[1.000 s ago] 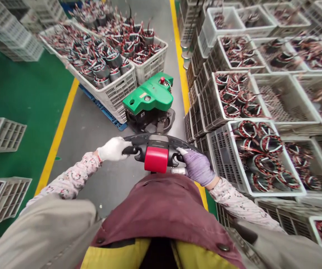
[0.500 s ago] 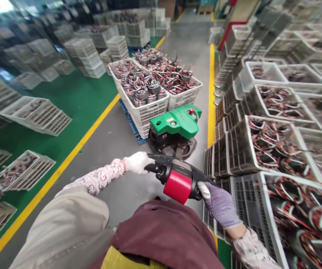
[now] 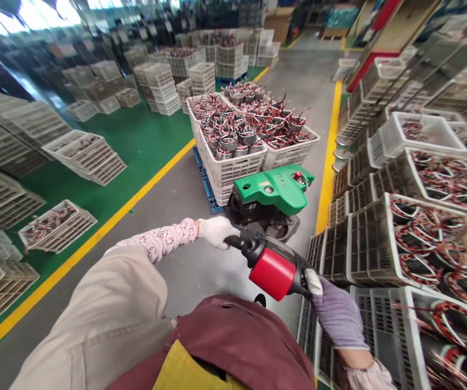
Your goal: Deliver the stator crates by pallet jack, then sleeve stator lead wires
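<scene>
Both hands grip the black-and-red control handle (image 3: 273, 273) of an electric pallet truck (image 3: 276, 189) with a green cover. My left hand (image 3: 217, 232), in a white glove, is closed round the left grip. My right hand (image 3: 334, 311), in a purple glove with a whitish thumb, is closed on the right side of the handle; its fingertips are hidden. Beyond the green cover, a blue pallet (image 3: 208, 181) carries white crates (image 3: 237, 168) heaped with motor stators (image 3: 228, 142) that have red and white leads.
Crates of stators (image 3: 373, 238) line the right side, very near my right arm. Stacked crates (image 3: 85, 154) stand on the green floor at left. Yellow lines (image 3: 136, 189) border the grey aisle (image 3: 310, 59), which runs ahead past a red-edged structure (image 3: 373, 67).
The truck, handle and surrounding crates now appear farther right and slightly lower in view. The nearest right-hand crates have slid toward the bottom edge. Both hands keep their hold on the handle.
</scene>
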{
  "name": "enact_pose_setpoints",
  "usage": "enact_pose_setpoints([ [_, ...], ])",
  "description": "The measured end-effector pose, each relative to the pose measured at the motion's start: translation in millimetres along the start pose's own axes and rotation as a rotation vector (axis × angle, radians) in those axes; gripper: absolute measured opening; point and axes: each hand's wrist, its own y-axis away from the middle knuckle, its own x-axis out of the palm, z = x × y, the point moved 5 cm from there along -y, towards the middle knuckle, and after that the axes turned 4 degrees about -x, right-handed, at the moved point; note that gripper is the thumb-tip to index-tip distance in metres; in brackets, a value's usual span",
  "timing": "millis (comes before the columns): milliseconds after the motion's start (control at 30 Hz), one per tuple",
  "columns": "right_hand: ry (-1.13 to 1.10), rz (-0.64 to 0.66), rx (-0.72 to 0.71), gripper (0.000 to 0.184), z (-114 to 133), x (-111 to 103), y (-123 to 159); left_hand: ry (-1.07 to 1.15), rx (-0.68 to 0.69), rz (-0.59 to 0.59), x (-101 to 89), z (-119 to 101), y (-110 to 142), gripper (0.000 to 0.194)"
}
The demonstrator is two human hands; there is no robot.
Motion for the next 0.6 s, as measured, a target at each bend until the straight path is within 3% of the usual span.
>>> enact_pose_setpoints([
  [333, -0.091, -0.078, -0.023, 0.067, -11, -7, -28, -0.001, -0.064, 0.023, -14.8, 10, -22, 0.031],
  [600, -0.201, -0.104, -0.098, 0.065, -40, -23, -80, -0.003, -0.157, 0.065, -28.9, 15, -62, 0.033],
])
